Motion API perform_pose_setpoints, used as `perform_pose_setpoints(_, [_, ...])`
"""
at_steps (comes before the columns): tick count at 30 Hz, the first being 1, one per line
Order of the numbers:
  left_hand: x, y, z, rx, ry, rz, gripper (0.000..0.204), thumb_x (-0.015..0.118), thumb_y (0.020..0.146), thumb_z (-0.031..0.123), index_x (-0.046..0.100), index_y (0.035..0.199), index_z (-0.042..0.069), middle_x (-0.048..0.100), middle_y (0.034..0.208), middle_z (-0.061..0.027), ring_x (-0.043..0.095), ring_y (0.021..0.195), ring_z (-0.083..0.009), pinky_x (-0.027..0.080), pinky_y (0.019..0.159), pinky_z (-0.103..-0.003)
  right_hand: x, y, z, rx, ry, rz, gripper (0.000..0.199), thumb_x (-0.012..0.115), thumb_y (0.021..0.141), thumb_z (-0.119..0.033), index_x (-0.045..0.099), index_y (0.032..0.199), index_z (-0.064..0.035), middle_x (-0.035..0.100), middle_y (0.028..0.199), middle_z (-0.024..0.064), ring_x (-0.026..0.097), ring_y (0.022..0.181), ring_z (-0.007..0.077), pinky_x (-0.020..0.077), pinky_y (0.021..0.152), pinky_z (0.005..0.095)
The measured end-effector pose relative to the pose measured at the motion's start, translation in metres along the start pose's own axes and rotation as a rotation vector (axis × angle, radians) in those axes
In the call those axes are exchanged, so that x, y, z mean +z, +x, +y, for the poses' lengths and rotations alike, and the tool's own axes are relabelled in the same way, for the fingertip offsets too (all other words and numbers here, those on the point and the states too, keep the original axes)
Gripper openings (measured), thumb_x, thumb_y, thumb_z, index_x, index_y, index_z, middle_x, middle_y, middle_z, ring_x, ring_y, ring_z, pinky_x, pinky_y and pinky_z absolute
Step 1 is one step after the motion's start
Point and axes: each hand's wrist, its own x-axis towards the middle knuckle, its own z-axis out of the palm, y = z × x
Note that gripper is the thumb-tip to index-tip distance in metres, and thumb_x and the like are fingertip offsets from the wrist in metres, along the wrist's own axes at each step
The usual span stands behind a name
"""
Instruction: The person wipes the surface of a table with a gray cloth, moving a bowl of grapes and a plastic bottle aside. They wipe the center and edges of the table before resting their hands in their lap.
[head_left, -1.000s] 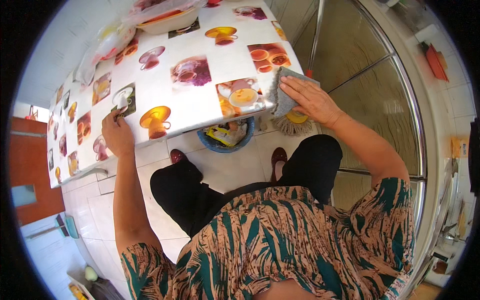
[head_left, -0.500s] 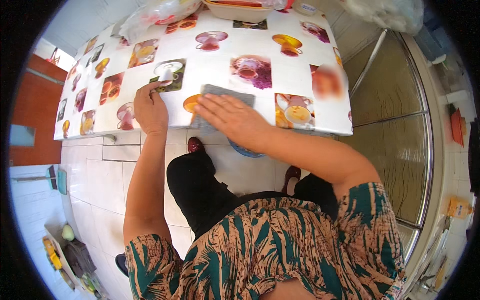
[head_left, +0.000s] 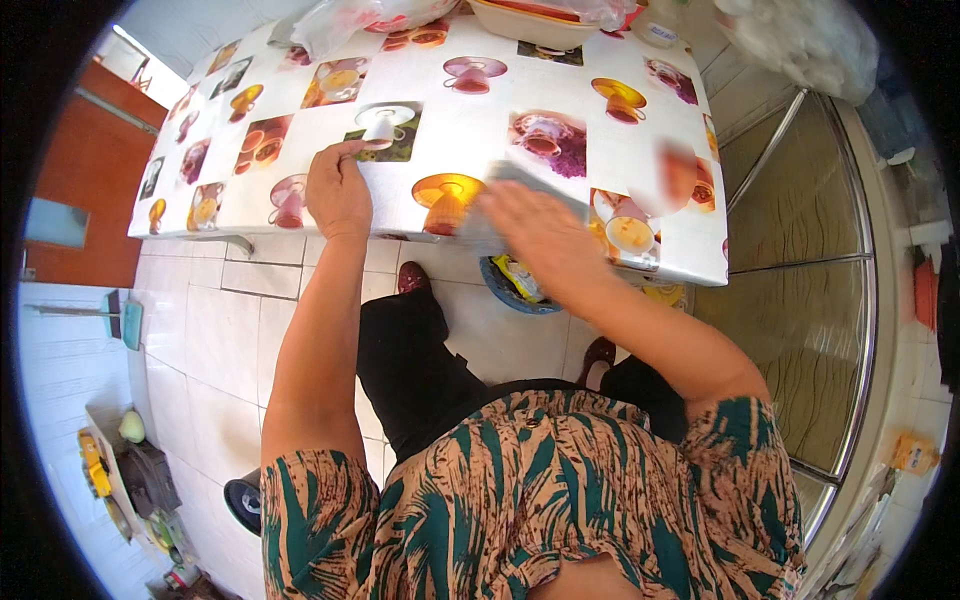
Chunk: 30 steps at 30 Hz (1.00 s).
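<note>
A table (head_left: pixel 560 95) covered with a white oilcloth printed with cups and saucers fills the top of the view. My right hand (head_left: pixel 535 225), blurred by motion, lies flat on a grey cloth (head_left: pixel 530 180) near the table's front edge. My left hand (head_left: pixel 338 190) rests palm down on the oilcloth further left, fingers together, holding nothing.
A shallow bowl (head_left: pixel 530 15) and clear plastic bags (head_left: pixel 350 18) sit at the table's far side. A blue bowl with yellow contents (head_left: pixel 515 285) stands on the tiled floor under the table. A glass shower enclosure (head_left: pixel 810 300) is at the right, an orange door (head_left: pixel 85 190) at the left.
My right hand and the cloth have slid to the right along the table's front edge. My left hand has stayed pressed on the oilcloth. The camera has shifted a little.
</note>
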Motion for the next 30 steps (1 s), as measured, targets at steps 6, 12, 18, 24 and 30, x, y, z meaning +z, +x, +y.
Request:
perform_pose_setpoints(6, [0.002,-0.002,0.009,0.018,0.108,-0.011,0.020,0.052,0.087,0.012,0.071,0.088,0.015,0.067,0.093,-0.0070,0.063,0.087,-0.0271,0.049,0.077,-0.039,-0.044,-0.144,0.073,0.332,-0.229,0.018,0.089,0.072,0.066,0.005,0.033,0.145,-0.0088,0.038,0.149,0.0121,0.038,0.137,0.0264,0.0330,0.111,0.0413])
perform_pose_setpoints(12, [0.011,0.001,-0.007,0.150,0.185,0.008,0.017,0.055,0.085,0.010,0.071,0.087,0.015,0.066,0.089,-0.0093,0.063,0.084,-0.0291,0.049,0.075,-0.041,-0.042,-0.177,0.092,0.440,-0.230,0.153,0.092,0.077,0.062,0.001,0.036,0.144,-0.0081,0.042,0.146,0.0137,0.040,0.135,0.0299,0.0345,0.108,0.0428])
perform_pose_setpoints(18, [0.010,0.007,-0.024,0.167,0.193,-0.036,0.021,0.051,0.087,0.009,0.071,0.093,0.011,0.067,0.096,-0.0109,0.062,0.093,-0.0286,0.049,0.082,-0.039,0.000,-0.106,0.052,0.290,-0.212,0.291,0.075,0.067,0.071,-0.001,0.041,0.141,-0.0069,0.047,0.142,0.0114,0.045,0.131,0.0276,0.0356,0.106,0.0417])
perform_pose_setpoints(24, [0.008,0.008,-0.020,0.175,0.218,-0.086,0.024,0.048,0.089,0.010,0.072,0.095,0.010,0.067,0.099,-0.0101,0.062,0.093,-0.0270,0.047,0.085,-0.037,-0.020,-0.135,0.071,0.337,-0.203,0.240,0.082,0.077,0.063,-0.009,0.044,0.138,-0.0112,0.045,0.144,0.0069,0.045,0.130,0.0235,0.0369,0.104,0.0408])
perform_pose_setpoints(30, [0.005,0.008,-0.012,0.142,0.244,-0.112,0.025,0.048,0.087,0.011,0.071,0.096,0.008,0.068,0.099,-0.0111,0.062,0.093,-0.0274,0.047,0.084,-0.037,-0.024,-0.202,0.092,0.627,-0.078,0.446,0.090,0.078,0.063,-0.003,0.038,0.143,-0.0146,0.038,0.148,0.0092,0.038,0.135,0.0293,0.0299,0.109,0.0423])
